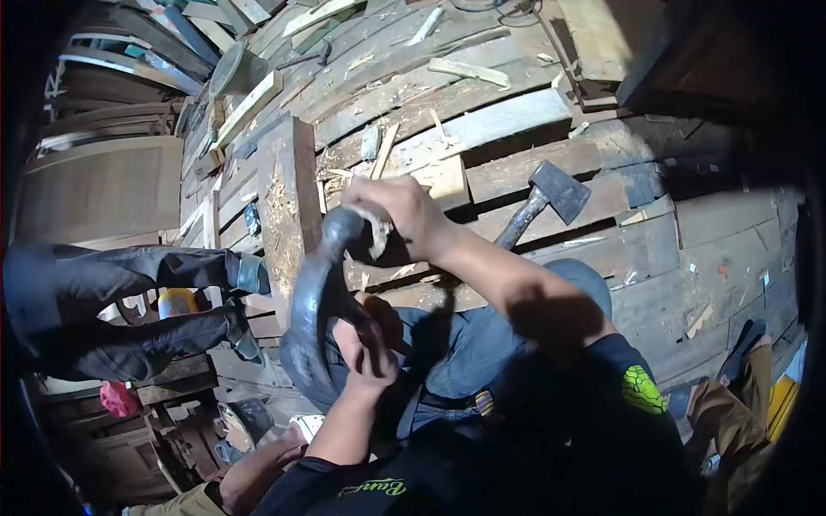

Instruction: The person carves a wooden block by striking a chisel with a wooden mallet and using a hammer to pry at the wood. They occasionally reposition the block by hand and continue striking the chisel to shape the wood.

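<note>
A dark metal claw hammer (308, 322) is raised close to the camera, its round face up and its curved claw hanging down. My left hand (368, 351) is closed behind the hammer head, around what appears to be its handle, which is mostly hidden. Just beyond the round face, my right hand (400, 211) has its fingers curled on a pale, rough piece (379, 234) whose kind I cannot make out. An axe (561, 193) lies on the boards to the right of my right forearm.
Rough planks (516, 163) with shavings cover the floor ahead. A thick timber beam (288, 198) stands left of my hands. Another person's legs (146, 275) extend in from the left. A bucket (237, 70) sits at the back left, and another person's knee (731, 413) is at right.
</note>
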